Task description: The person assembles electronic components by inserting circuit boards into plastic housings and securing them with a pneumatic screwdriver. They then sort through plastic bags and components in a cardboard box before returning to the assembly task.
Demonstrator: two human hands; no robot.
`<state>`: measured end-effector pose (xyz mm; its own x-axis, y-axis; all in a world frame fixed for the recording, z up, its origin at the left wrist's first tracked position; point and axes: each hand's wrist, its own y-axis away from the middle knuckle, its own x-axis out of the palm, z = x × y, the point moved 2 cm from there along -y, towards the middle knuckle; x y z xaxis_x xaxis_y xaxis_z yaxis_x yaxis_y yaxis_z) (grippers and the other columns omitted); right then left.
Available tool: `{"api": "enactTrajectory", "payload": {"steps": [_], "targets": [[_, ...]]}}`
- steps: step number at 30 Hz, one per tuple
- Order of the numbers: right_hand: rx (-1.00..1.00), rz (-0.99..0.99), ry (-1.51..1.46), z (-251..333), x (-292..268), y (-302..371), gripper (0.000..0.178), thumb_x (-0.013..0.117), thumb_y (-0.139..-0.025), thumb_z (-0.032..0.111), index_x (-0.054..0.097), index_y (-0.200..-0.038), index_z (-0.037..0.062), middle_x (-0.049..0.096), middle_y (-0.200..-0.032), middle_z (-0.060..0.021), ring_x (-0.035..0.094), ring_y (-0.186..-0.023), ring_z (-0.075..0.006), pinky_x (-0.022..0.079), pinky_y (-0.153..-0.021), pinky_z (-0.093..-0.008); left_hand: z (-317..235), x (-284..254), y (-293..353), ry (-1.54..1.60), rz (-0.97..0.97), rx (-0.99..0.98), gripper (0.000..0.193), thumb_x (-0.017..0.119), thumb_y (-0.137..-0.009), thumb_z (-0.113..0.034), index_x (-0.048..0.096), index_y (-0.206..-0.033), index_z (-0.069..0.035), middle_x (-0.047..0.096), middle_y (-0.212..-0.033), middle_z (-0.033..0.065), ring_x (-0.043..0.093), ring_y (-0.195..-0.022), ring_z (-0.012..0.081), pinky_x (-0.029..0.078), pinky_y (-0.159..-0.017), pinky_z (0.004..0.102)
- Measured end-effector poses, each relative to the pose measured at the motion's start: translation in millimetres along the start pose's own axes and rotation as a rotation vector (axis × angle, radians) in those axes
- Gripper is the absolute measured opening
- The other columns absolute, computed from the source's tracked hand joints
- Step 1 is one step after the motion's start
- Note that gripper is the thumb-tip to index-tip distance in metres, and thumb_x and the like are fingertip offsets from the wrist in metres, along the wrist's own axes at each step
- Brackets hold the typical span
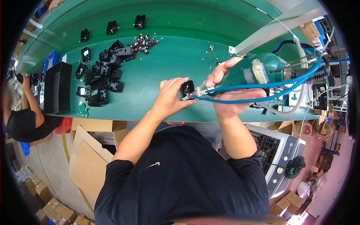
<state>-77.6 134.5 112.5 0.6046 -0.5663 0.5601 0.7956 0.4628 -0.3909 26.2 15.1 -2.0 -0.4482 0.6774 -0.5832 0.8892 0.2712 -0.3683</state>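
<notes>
My left hand (169, 98) is closed on a small black plastic housing (187, 87) on the green workbench (150, 98), thumb and fingers at its sides. Wrapped round a green powered screwdriver (240, 77) with blue air hoses (240, 99) is my right hand (234, 105). The metal nose of the screwdriver (200, 91) points left and meets the lower right part of the housing. Its very tip is too small to make out.
Black housings (103, 69) lie heaped at the left, beside a pile of wired connectors (144, 44). A long black tray (58, 88) stands further left, near another person (28, 120). Below the bench are a cardboard box (99, 125) and a grey-white appliance (277, 157).
</notes>
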Motion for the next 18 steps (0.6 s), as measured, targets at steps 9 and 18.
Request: {"api": "enactTrajectory", "payload": {"steps": [9, 18], "targets": [[-0.035, 0.145, -0.03, 50, 20, -33, 0.11, 0.035, -0.08, 0.094, 0.047, -0.134, -0.0016, 0.059, -0.081, -0.0135, 0.061, -0.063, -0.0236, 0.055, -0.058, -0.0343, -2, -2, 3, 0.03, 0.035, -0.036, 0.082, 0.094, -0.062, -0.031, 0.059, -0.133, -0.009, 0.064, -0.124, 0.011, 0.06, -0.116, 0.028, 0.038, -0.1, 0.0405], [0.063, 0.125, 0.12, 17, 10, -20, 0.109, 0.039, -0.079, 0.094, 0.048, -0.128, -0.0028, 0.06, -0.081, -0.0141, 0.064, -0.066, -0.0238, 0.056, -0.06, -0.0339, 0, 0, 2, 0.017, 0.047, 0.013, 0.085, 0.093, -0.062, -0.034, 0.058, -0.135, -0.008, 0.064, -0.125, 0.0111, 0.059, -0.118, 0.0267, 0.037, -0.099, 0.0405]]}}
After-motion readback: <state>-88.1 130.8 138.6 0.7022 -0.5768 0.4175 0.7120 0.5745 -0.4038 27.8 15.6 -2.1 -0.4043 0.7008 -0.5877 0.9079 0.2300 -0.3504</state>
